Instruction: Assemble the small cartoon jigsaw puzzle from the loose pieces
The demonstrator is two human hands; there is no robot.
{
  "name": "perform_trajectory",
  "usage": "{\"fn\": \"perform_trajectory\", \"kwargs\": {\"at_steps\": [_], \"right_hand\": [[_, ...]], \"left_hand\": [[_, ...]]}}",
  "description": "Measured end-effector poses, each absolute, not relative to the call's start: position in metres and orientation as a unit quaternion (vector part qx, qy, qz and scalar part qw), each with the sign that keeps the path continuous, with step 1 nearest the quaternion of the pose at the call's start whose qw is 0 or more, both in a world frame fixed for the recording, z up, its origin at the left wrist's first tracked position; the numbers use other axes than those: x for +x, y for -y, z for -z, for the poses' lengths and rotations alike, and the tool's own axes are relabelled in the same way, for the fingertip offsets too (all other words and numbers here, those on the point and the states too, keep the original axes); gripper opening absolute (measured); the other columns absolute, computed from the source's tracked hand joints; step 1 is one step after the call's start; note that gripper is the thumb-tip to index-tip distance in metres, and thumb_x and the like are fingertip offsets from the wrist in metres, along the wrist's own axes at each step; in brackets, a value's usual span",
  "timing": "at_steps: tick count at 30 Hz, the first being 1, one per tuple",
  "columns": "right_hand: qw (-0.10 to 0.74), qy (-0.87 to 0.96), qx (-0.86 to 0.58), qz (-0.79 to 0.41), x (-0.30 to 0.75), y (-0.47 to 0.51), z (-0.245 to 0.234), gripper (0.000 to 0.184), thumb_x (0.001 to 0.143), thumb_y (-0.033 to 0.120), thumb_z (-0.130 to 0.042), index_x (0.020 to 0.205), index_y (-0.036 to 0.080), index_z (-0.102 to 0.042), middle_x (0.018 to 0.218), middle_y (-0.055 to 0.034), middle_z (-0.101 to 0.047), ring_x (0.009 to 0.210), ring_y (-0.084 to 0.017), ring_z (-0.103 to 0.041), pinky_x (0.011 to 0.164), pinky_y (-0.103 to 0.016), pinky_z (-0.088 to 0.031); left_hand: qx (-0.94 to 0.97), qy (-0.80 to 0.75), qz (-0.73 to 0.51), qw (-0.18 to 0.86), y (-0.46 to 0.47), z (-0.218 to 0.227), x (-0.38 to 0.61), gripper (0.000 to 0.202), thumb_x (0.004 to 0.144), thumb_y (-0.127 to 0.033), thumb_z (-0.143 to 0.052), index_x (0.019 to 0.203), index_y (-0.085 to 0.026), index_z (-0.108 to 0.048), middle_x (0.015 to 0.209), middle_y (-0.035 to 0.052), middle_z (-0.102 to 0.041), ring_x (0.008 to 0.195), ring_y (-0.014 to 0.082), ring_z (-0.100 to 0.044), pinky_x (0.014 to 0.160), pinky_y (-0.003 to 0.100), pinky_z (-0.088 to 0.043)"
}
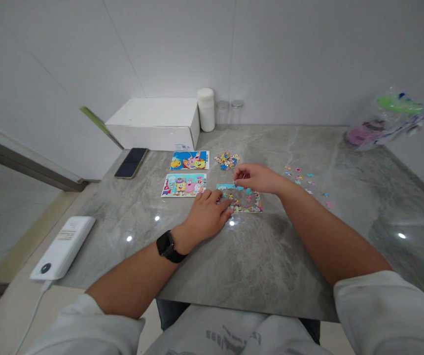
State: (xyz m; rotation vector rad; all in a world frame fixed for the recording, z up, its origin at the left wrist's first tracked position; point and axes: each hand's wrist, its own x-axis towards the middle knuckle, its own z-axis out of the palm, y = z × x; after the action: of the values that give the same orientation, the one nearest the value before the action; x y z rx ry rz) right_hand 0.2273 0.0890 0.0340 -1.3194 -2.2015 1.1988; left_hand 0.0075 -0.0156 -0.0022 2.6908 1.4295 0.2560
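Head view: puzzle (251, 203) runs left-right, left hand (206, 214) fingers splayed on it, right hand (258, 178) fingers pinched.

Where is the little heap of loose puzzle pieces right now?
In the head view the heap of puzzle pieces lies mid-table, just beyond the right hand, right of the upper cartoon card, nearer than the glass jars.

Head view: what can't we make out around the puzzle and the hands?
All in the head view:
1. part-built puzzle: its left edge is hidden under the fingers of the left hand.
2. right hand: fingertips pinched over the puzzle; any piece between them is too small to see.
3. loose pile and scattered pieces: too small to tell shapes.
4. plastic bag, far right: blurred, contents unclear.
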Motion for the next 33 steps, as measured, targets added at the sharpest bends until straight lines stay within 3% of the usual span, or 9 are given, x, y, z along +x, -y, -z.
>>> {"fn": "perform_trajectory", "kwargs": {"at_steps": [4, 13, 23, 33], "right_hand": [[0.183, 0.703, -0.473, -0.498, 0.229, -0.091, -0.034, 0.011, 0.083, 0.024, -0.069, 0.092, 0.019, -0.064, 0.072, 0.0023, -0.063, 0.063, -0.012, -0.058, 0.056, -0.021, -0.044], [0.187, 0.659, -0.513, -0.517, 0.227, -0.092, -0.026, 0.010, 0.085, 0.022, -0.069, 0.093, 0.019, -0.064, 0.086, -0.0023, -0.073, 0.069, -0.012, -0.064, 0.055, -0.019, -0.048], [0.096, 0.792, -0.530, -0.288, 0.215, -0.091, -0.005, 0.012, 0.086, 0.019, -0.067, 0.093, 0.018, -0.076, 0.087, -0.0019, -0.077, 0.078, -0.014, -0.067, 0.070, -0.022, -0.047], [0.017, 0.819, -0.538, -0.201, 0.210, -0.085, -0.003, 0.016, 0.088, 0.022, -0.067, 0.098, 0.022, -0.080, 0.094, -0.0030, -0.081, 0.083, -0.016, -0.071, 0.071, -0.024, -0.044]], "left_hand": [[0.880, -0.466, -0.083, 0.045, 0.016, 0.002, 0.008, 0.041, 0.107, -0.047, -0.045, 0.137, -0.031, -0.068, 0.136, 0.0099, -0.061, 0.119, 0.0305, -0.052, 0.108, 0.051, -0.041], [0.879, -0.466, -0.090, 0.047, 0.015, 0.006, 0.007, 0.041, 0.107, -0.048, -0.045, 0.137, -0.031, -0.068, 0.136, 0.0100, -0.061, 0.119, 0.0302, -0.052, 0.110, 0.051, -0.039], [0.879, -0.466, -0.088, 0.048, 0.015, 0.004, 0.008, 0.041, 0.107, -0.048, -0.045, 0.135, -0.030, -0.069, 0.134, 0.0104, -0.061, 0.118, 0.0304, -0.052, 0.109, 0.051, -0.040], [0.879, -0.467, -0.083, 0.042, 0.016, 0.004, 0.008, 0.041, 0.107, -0.049, -0.045, 0.136, -0.031, -0.068, 0.135, 0.0100, -0.061, 0.119, 0.0307, -0.052, 0.109, 0.051, -0.039]]}}
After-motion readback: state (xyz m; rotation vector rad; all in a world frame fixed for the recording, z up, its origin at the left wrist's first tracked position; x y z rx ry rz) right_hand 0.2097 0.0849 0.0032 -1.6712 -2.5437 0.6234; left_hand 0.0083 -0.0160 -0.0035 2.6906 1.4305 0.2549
